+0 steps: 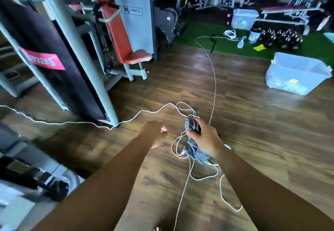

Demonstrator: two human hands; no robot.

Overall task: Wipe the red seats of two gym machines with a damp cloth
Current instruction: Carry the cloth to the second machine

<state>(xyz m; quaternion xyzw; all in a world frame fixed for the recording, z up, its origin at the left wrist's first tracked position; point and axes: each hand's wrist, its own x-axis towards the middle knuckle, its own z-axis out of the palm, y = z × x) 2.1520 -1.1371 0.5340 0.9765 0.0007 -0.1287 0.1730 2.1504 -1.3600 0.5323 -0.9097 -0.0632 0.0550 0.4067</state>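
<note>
Nearest the camera, the right hand point(205, 140) is closed around a grey cloth point(196, 152), bunched in the fist with its tail hanging below the palm; a dark part of it, or something dark held with it, sticks up past the fingers. The left hand point(156, 133) is loosely curled and holds nothing. A thin white cord point(214, 86) loops on the wooden floor point(180, 71) under both hands and trails off to either side. It seems the likeliest trouble: a foot or the dangling cloth could catch in the loops on the way to the machine.

Further off, ahead and to the left, stands a gym machine with a red seat point(139, 57) below a red backrest point(115, 22), well apart from the cloth and not yet being wiped. To the right lies a clear plastic tub point(296, 73) tipped on its side, with pale items in it, too blurred to name. A second tub point(243, 19) stands beyond on the green turf point(198, 31), its contents unclear.
</note>
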